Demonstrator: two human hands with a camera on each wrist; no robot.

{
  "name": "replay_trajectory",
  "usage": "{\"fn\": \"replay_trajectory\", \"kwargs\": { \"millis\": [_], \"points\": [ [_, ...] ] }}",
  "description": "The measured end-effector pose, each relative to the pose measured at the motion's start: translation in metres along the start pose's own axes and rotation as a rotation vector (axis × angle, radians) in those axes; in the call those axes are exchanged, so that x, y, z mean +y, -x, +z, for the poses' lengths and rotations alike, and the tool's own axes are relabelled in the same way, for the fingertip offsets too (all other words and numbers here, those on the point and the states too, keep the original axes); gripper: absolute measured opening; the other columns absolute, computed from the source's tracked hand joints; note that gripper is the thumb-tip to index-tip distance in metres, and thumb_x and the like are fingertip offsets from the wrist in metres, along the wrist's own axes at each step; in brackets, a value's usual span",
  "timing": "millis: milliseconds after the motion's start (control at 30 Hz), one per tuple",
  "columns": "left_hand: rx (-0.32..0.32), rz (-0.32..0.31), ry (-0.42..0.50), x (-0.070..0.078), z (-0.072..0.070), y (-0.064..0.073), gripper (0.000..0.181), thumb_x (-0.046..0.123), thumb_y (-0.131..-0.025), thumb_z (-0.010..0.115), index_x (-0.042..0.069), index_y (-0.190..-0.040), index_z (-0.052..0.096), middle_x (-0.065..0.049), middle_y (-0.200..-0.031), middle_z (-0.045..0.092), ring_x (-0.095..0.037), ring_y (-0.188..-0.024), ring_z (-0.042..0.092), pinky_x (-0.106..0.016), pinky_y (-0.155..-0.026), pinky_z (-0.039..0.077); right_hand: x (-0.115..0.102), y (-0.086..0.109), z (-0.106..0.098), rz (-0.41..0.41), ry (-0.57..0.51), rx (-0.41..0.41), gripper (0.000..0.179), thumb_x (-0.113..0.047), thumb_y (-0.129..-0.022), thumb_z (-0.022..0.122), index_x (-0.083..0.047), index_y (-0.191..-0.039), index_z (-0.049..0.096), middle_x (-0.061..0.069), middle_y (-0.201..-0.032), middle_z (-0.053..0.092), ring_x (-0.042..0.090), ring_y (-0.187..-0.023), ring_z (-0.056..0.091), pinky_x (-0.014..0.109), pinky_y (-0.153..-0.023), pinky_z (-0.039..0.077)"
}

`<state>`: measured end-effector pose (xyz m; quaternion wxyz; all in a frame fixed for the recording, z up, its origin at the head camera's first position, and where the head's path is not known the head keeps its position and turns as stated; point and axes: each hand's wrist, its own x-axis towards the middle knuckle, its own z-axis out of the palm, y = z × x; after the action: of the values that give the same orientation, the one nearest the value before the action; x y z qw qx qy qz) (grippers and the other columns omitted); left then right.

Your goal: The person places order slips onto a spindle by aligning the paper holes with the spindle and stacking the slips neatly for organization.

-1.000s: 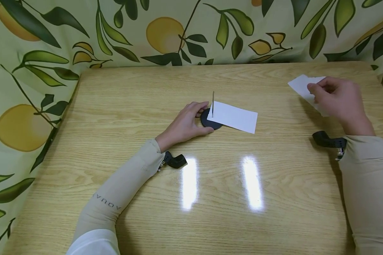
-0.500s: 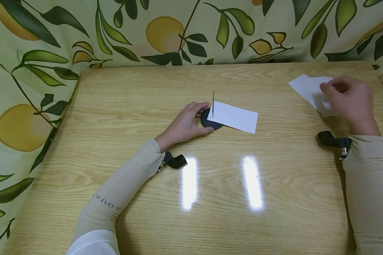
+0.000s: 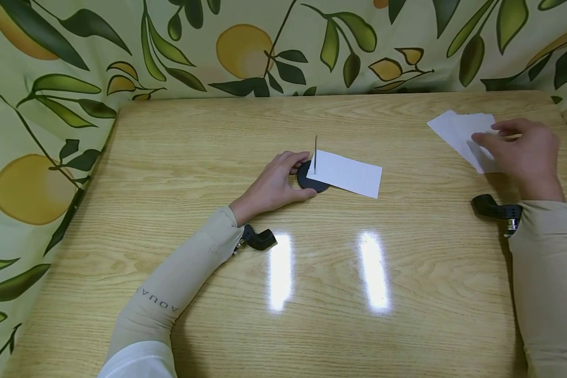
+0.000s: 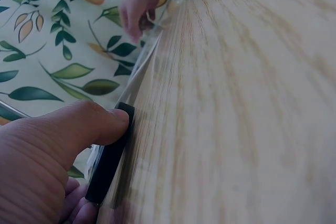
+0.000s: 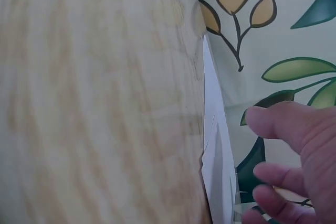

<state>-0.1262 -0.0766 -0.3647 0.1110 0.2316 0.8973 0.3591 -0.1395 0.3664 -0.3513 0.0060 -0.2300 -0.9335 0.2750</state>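
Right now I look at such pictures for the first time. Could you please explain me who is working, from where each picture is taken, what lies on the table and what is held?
There is no machine arm here: a person works with two bare hands. The wide picture is taken from the head, looking down at a wooden table. The two smaller ones are taken from the wrists, each close to its own hand.

The left hand holds a round black base by its edge. A thin spike stands upright on it and seems to pass through one end of a white slip. Near the far right corner, the right hand is over some loose white papers; it seems to hold nothing. Patterned cloth hangs behind.
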Motion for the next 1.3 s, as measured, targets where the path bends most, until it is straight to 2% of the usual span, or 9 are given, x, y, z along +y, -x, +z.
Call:
{"fn": "replay_trajectory", "kwargs": {
  "millis": [67, 133, 233, 300, 367, 567, 700, 933, 1300],
  "points": [
    [0.0, 0.002, 0.003, -0.0003, 0.0, 0.0001, 0.082, 0.037, -0.079, 0.08, 0.008, -0.146, 0.042, -0.006, -0.138, 0.052, -0.017, -0.119, 0.056, -0.028, -0.106, 0.045, 0.0004, 0.0001, 0.0012, -0.003, 0.027, -0.003, 0.076, -0.057, -0.086, 0.059, -0.008, -0.143, 0.048, 0.001, -0.124, 0.054, 0.018, -0.105, 0.046, 0.023, -0.07, 0.031],
    [0.001, 0.003, 0.005, -0.0005, 0.0001, 0.0002, 0.082, 0.037, -0.079, 0.079, 0.008, -0.146, 0.042, -0.006, -0.137, 0.052, -0.016, -0.119, 0.056, -0.028, -0.106, 0.044, 0.0007, 0.0003, 0.0017, -0.016, 0.053, -0.011, 0.081, -0.055, -0.087, 0.059, -0.001, -0.145, 0.043, 0.021, -0.138, 0.047, 0.034, -0.116, 0.042, 0.031, -0.075, 0.035],
    [0.001, 0.006, 0.008, 0.0, -0.0001, 0.0002, 0.082, 0.037, -0.079, 0.08, 0.008, -0.146, 0.042, -0.006, -0.136, 0.052, -0.017, -0.119, 0.056, -0.028, -0.106, 0.044, 0.0021, 0.0012, 0.0017, -0.025, 0.07, -0.04, 0.086, -0.054, -0.088, 0.058, 0.009, -0.144, 0.038, 0.034, -0.144, 0.035, 0.045, -0.123, 0.033, 0.05, -0.088, 0.036],
    [0.0, 0.006, 0.009, 0.0004, -0.0003, 0.0002, 0.082, 0.037, -0.078, 0.08, 0.008, -0.145, 0.043, -0.007, -0.135, 0.052, -0.017, -0.119, 0.056, -0.028, -0.106, 0.044, 0.0032, 0.0021, 0.0014, -0.012, 0.077, -0.068, 0.09, -0.056, -0.088, 0.058, 0.011, -0.144, 0.035, 0.036, -0.146, 0.031, 0.047, -0.126, 0.03, 0.06, -0.096, 0.033],
    [0.0, 0.006, 0.01, 0.0007, -0.0005, 0.0003, 0.082, 0.036, -0.078, 0.08, 0.008, -0.145, 0.043, -0.007, -0.135, 0.053, -0.017, -0.119, 0.056, -0.028, -0.106, 0.044, 0.0043, 0.0032, 0.001, 0.008, 0.078, -0.092, 0.092, -0.058, -0.088, 0.056, 0.011, -0.144, 0.034, 0.036, -0.148, 0.028, 0.048, -0.128, 0.027, 0.063, -0.1, 0.031],
    [-0.002, 0.005, 0.009, 0.0014, -0.001, 0.0005, 0.082, 0.036, -0.078, 0.08, 0.008, -0.146, 0.042, -0.007, -0.137, 0.052, -0.017, -0.119, 0.055, -0.028, -0.106, 0.045, 0.0058, 0.0037, -0.0006, 0.042, 0.069, -0.131, 0.09, -0.06, -0.089, 0.052, 0.003, -0.149, 0.029, 0.032, -0.155, 0.024, 0.05, -0.139, 0.02, 0.066, -0.111, 0.025],
    [-0.005, 0.002, 0.01, 0.002, -0.0013, 0.0006, 0.083, 0.036, -0.078, 0.08, 0.008, -0.146, 0.042, -0.007, -0.137, 0.051, -0.017, -0.12, 0.055, -0.028, -0.106, 0.044, 0.0062, 0.0031, -0.001, 0.042, 0.071, -0.135, 0.086, -0.06, -0.09, 0.05, -0.001, -0.149, 0.029, 0.029, -0.157, 0.023, 0.05, -0.144, 0.02, 0.066, -0.113, 0.023],
    [-0.004, 0.005, 0.005, 0.0018, -0.0007, 0.0013, 0.082, 0.036, -0.078, 0.08, 0.007, -0.146, 0.042, -0.007, -0.136, 0.052, -0.017, -0.119, 0.056, -0.028, -0.106, 0.045, 0.0048, 0.0034, -0.0007, 0.044, 0.097, -0.129, 0.087, -0.063, -0.09, 0.049, -0.001, -0.148, 0.032, 0.029, -0.156, 0.025, 0.05, -0.144, 0.02, 0.066, -0.112, 0.022],
    [0.0, 0.009, 0.002, 0.0018, -0.0009, 0.0014, 0.081, 0.036, -0.079, 0.08, 0.007, -0.145, 0.042, -0.007, -0.138, 0.052, -0.017, -0.12, 0.056, -0.028, -0.106, 0.045, 0.0014, 0.006, -0.0004, 0.049, 0.099, -0.114, 0.086, -0.063, -0.089, 0.05, 0.002, -0.143, 0.038, 0.033, -0.154, 0.026, 0.051, -0.135, 0.02, 0.062, -0.097, 0.024]
  ]
}}
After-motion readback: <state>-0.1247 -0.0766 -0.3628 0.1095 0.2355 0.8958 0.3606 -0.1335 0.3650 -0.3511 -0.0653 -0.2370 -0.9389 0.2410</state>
